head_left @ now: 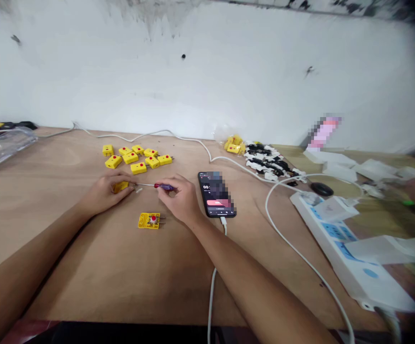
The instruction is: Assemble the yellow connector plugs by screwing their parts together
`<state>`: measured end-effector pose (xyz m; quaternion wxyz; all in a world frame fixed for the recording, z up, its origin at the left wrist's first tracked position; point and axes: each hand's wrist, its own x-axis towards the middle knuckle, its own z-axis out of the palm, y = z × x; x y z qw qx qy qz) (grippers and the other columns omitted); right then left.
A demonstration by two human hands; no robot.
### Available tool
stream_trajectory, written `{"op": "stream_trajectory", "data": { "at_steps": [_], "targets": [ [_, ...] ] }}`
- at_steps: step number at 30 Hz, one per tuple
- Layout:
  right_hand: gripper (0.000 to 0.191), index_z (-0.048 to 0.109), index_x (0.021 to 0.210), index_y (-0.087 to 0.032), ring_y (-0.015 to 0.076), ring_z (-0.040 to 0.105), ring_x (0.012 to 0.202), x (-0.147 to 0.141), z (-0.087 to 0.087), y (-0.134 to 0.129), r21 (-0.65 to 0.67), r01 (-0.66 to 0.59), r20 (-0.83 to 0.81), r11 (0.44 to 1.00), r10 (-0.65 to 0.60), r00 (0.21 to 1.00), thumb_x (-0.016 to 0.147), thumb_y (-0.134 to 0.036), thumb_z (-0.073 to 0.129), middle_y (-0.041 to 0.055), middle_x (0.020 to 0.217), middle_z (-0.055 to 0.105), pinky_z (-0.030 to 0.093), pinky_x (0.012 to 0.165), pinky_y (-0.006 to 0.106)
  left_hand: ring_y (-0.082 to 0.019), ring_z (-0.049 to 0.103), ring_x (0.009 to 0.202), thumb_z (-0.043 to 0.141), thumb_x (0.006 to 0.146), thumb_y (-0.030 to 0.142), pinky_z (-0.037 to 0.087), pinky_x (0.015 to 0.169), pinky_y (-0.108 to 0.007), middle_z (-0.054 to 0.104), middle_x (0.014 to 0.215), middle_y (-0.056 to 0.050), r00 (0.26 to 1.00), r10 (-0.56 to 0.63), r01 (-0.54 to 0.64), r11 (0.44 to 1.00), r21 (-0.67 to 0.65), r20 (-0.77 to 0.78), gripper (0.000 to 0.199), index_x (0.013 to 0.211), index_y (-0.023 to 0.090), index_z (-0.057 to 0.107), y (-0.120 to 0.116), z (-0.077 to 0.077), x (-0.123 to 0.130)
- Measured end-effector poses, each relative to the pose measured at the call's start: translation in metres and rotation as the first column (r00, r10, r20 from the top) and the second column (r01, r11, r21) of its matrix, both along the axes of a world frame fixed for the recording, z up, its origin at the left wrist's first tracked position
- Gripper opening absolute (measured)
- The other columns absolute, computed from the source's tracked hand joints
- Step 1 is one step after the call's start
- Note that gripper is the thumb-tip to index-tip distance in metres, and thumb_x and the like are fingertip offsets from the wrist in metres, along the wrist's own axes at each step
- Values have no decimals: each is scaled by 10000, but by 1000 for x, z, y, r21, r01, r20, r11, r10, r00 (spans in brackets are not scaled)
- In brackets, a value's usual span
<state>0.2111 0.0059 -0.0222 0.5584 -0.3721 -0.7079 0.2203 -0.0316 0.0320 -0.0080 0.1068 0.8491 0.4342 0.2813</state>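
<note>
Holds a yellow plug (121,186) in the left hand (107,192), to the left of the phone (216,196), with fingers curled over it and hiding part of it. Grips a screwdriver (165,187) by its purple and red handle in the right hand (183,197), just left of the phone, with thumb and fingers closed around it. Points the metal shaft (145,185) away from the phone, towards the left fingertips. Cannot tell whether the tip touches a screw. Has the two hands apart, with only the shaft spanning the gap.

Shows an opened plug (144,220), yellow with a red part inside, left of the phone and level with its near end, with prongs turned phonewards. Has a loose group of yellow plugs (131,157) left of and beyond the phone. Shows bagged yellow pieces (233,147) beyond the phone, beside a heap of black and white parts (270,160). Has a white power strip (354,272) with chargers (338,209) right of the phone.
</note>
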Motion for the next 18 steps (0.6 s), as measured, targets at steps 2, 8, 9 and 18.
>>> {"op": "stream_trajectory", "data": {
  "at_steps": [2,8,9,18],
  "targets": [
    [177,753,886,-183,122,679,755,0,0,0,-10,-2,-8,1000,2,1000,794,-93,631,46,880,722,562,660,232,-243,660,1019,580,932,484,518,947,-402,720,1081,-76,1000,20,-20,1000,-2,12,328,1072,226,726,0,0,1],
    [186,758,893,-189,127,684,775,1,1,-1,-19,-4,-11,1000,4,1000,786,-95,639,43,886,730,562,663,231,-229,675,969,576,935,494,534,907,-376,736,1037,-67,999,21,-21,1000,-6,50,317,999,228,736,0,-1,2],
    [189,759,896,-191,127,685,773,1,1,-2,-22,-2,-11,1000,2,1000,786,-96,638,42,887,730,560,658,228,-225,677,956,575,938,483,535,896,-367,739,1022,-65,998,20,-20,1000,2,52,307,979,225,737,0,-1,2],
    [203,754,900,-180,130,673,757,3,9,-9,17,8,28,1000,-8,1000,793,-90,608,49,873,720,543,646,235,-232,673,955,534,955,399,488,904,-388,749,997,-65,997,-4,20,979,205,-78,283,931,221,752,0,1,4]
  ]
}}
